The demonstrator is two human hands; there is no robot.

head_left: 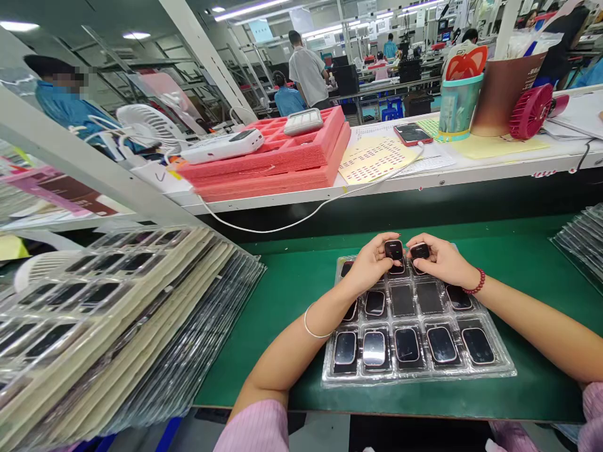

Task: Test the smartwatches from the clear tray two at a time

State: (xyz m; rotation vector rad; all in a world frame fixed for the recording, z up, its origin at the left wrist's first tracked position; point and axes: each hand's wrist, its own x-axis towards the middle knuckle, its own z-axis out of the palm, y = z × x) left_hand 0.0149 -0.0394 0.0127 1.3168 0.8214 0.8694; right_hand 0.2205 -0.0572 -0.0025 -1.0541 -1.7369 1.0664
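Observation:
A clear plastic tray [506, 370] lies on the green mat in front of me, its pockets holding several small black watch-like screens [441, 343]. My left hand [370, 265] hovers over the tray's far row and pinches one small black screen piece [393, 249] between its fingers. Right beside it, my right hand [440, 260] grips a second black screen piece [419, 251]. The two pieces are almost touching. Two pockets in the middle row look empty.
A tall slanted stack of filled clear trays [113, 326] lies at my left. More trays [581, 242] sit at the right edge. Behind, a raised shelf carries pink foam trays [282, 160], a phone [411, 133], a cup [456, 103] and a pink fan [531, 112]. People work in the background.

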